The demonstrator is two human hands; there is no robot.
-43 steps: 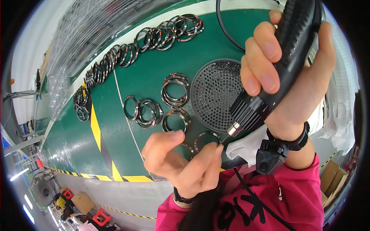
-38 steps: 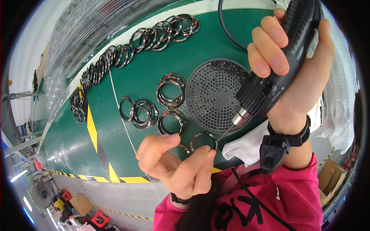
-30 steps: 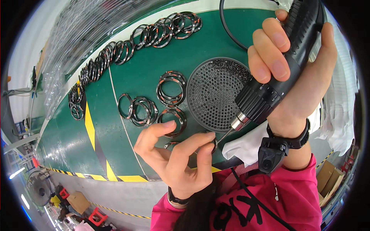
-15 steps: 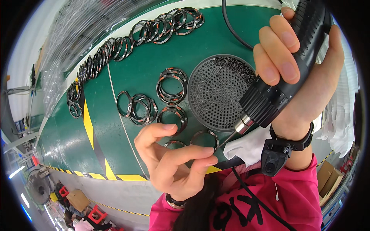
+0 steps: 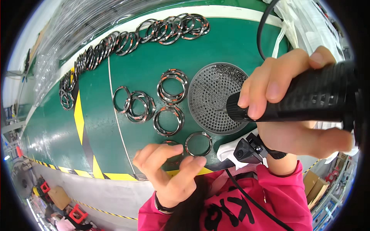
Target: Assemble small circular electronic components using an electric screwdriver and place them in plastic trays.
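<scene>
My right hand [image 5: 285,88] is wrapped round a black electric screwdriver [image 5: 308,96]. The driver lies nearly level, its nose over the right part of a round grey screw tray [image 5: 195,109] dotted with small holes. Tiny dark screws [image 5: 227,70] gather along the tray's far side. Below the tray, my left hand [image 5: 169,169] is open, thumb and fingers apart. A single black ring [image 5: 198,144] lies flat just beyond its fingertips. Another ring [image 5: 171,143] is partly hidden under those fingers.
Stacked rings [image 5: 172,87] lie left of the tray, with more [image 5: 139,107] farther left. A long row of rings [image 5: 115,42] follows the green table's far edge. A white cloth [image 5: 227,150] sits near the right wrist. A black cable [image 5: 262,32] loops at the far right.
My right hand has swung the screwdriver from the single ring up over the screw tray. My left fingers have spread and drawn back from that ring.
</scene>
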